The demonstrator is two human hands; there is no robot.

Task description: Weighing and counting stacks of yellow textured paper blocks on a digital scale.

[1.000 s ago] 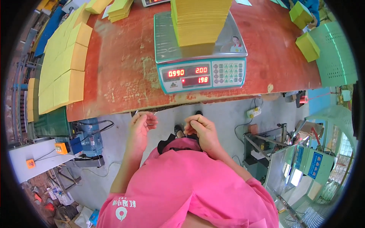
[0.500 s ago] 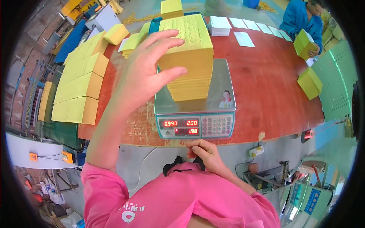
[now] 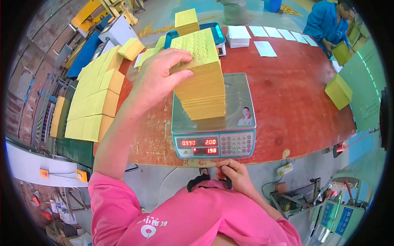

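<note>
We see a tall stack of yellow dimpled sheets point(image 3: 201, 78) on a digital scale point(image 3: 213, 123) at the red worktop's point(image 3: 295, 94) near edge. Our left hand point(image 3: 158, 78) grasps its top left corner. Our right hand point(image 3: 234, 174) is clenched below the worktop edge.

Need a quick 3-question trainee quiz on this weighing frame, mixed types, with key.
1. True or false: the left hand grips the top of the yellow sheet stack standing on the scale.
2. Where is the right hand? A) on the stack B) at the table's near edge, below the scale C) on the scale's keypad
3. What colour is the table top?

Key: 1 true; 2 B; 3 reddish-brown.
</note>
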